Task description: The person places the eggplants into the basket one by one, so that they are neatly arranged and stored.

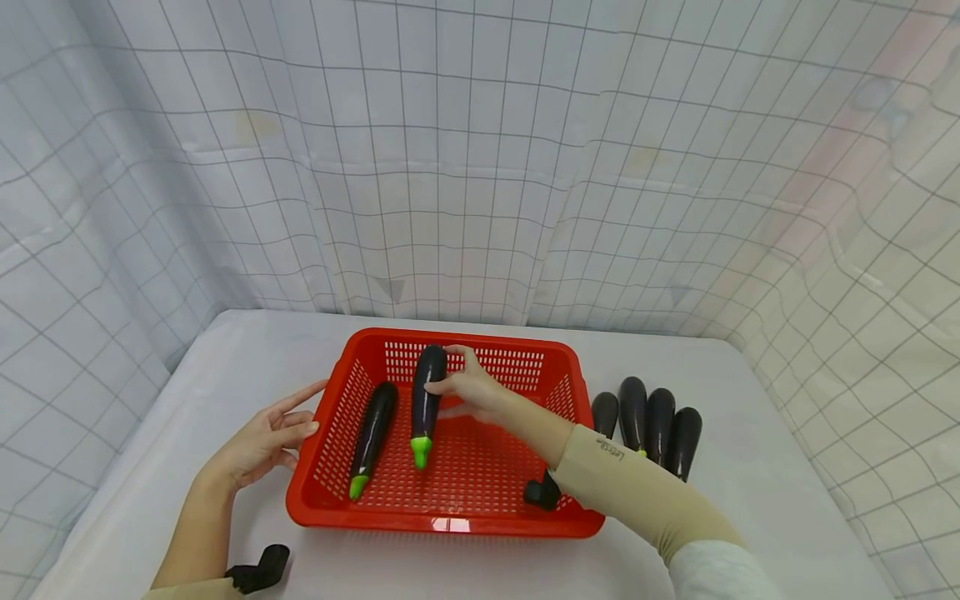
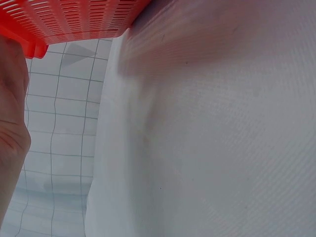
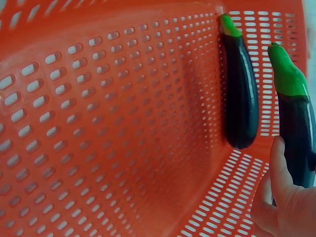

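Observation:
A red perforated plastic basket [image 1: 390, 520] stands on the white-covered table. My right hand [image 1: 474, 388] grips a dark purple eggplant [image 1: 427, 398] over the inside of the basket, its green stem end pointing toward me. In the right wrist view, the thumb and fingers lie along the body of this eggplant [image 3: 295, 123]. Another eggplant [image 1: 373, 433] lies along the basket's left wall, green end nearest me. At the left rim, my left hand [image 1: 262, 437] touches the basket with extended fingertips; the left wrist view shows only part of this hand beside the red wall [image 2: 89, 19].
Several more eggplants [image 1: 661, 421] lie side by side on the table to the right of the basket, partly hidden behind my right forearm. A white grid-patterned curtain [image 1: 465, 167] hangs behind and at both sides of the table [image 1: 772, 500].

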`<state>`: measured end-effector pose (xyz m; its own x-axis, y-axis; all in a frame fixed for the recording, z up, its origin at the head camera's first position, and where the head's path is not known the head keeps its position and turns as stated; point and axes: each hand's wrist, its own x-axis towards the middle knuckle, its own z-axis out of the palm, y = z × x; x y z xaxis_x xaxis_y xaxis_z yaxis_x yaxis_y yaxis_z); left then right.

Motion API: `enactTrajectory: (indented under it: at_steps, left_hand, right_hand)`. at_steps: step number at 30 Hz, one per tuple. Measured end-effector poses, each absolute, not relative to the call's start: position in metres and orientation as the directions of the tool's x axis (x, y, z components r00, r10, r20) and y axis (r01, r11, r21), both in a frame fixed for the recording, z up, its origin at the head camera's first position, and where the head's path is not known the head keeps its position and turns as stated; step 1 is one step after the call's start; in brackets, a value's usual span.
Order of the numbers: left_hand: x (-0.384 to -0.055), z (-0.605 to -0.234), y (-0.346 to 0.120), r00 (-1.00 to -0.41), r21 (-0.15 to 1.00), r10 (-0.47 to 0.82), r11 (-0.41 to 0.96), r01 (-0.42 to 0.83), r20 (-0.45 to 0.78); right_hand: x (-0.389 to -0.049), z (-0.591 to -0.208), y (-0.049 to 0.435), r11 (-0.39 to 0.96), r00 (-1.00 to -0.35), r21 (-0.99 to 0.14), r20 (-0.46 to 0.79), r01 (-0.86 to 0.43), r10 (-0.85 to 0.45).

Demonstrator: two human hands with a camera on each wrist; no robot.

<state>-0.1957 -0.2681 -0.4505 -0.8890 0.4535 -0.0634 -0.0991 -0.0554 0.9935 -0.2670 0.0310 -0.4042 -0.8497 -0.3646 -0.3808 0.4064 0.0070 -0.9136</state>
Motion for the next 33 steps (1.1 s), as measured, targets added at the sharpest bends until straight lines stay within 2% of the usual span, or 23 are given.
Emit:
enactTrajectory:
  at_steps: [16, 33]
  left_hand:
    - [-0.195, -0.45, -0.267, -0.893, 0.993, 0.445, -0.055, -0.104, -0.069]
    - [-0.196, -0.45, -0.268, -0.885, 0.993, 0.463, -0.075, -0.093, -0.048]
  right_hand:
    - [-0.264, -0.436, 0.012, 0.03, -0.771, -0.858, -0.475, 0.512, -0.425]
    - [-0.27, -0.457, -0.001, -0.016, -0.749, -0.815, -0.525, 0.58, -0.404]
